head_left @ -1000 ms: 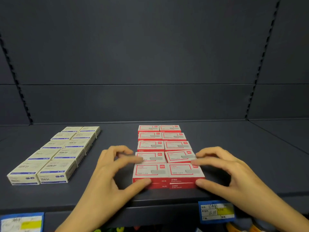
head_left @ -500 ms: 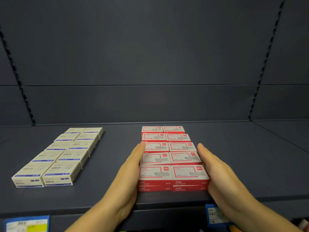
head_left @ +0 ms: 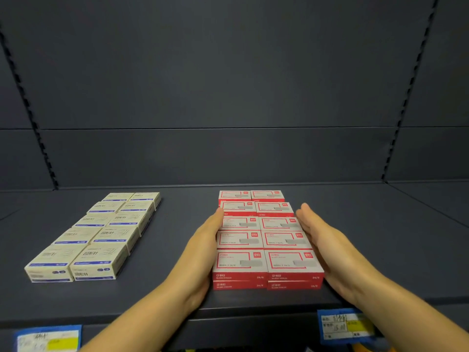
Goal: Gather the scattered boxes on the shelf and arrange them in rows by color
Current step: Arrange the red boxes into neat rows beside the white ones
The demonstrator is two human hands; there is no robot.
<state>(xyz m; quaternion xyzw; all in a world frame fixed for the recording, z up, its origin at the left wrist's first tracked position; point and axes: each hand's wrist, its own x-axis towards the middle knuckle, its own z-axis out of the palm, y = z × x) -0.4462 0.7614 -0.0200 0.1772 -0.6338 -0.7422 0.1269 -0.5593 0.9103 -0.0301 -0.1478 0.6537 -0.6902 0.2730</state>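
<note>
We're pressing left hand [head_left: 203, 247] and right hand [head_left: 327, 247], fingers straight, against red boxes [head_left: 264, 240] at center; cream boxes [head_left: 99, 235] sitting at left on shelf [head_left: 380, 250].

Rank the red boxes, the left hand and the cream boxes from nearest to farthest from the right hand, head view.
1. red boxes: touching the right hand.
2. left hand: on the red boxes' opposite side.
3. cream boxes: far left.

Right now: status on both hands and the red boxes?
Left hand and right hand flat against the red boxes from either side. Red boxes in two tidy columns. Cream boxes grouped apart to the left; nothing obstructing.
</note>
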